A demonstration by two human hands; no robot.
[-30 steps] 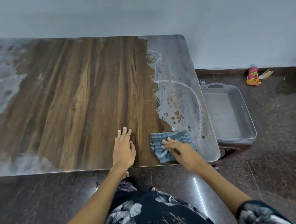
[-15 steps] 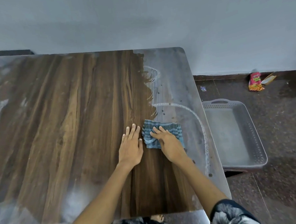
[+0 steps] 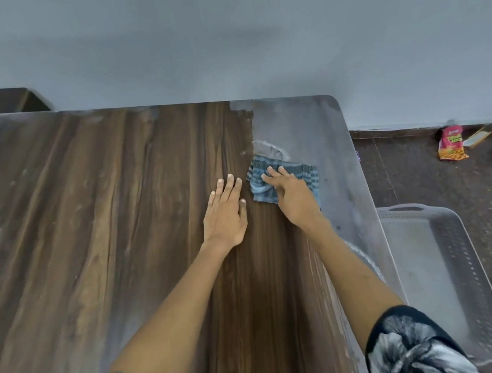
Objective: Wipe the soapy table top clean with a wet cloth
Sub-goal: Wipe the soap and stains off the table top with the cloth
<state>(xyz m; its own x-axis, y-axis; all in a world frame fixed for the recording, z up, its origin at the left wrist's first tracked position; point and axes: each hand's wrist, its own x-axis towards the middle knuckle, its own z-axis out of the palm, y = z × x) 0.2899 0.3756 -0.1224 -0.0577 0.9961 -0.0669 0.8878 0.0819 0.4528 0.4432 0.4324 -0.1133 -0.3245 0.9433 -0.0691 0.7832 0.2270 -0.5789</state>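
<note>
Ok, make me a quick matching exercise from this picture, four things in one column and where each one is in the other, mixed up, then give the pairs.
Things:
1. blue checked cloth
2. left hand
3. grey perforated plastic tray
4. red snack packet

Places:
A. on the floor beside the table's right edge
B. flat on the wiped wood
C. under the right hand
D. on the floor by the wall

Pairs: 1-C, 2-B, 3-A, 4-D
</note>
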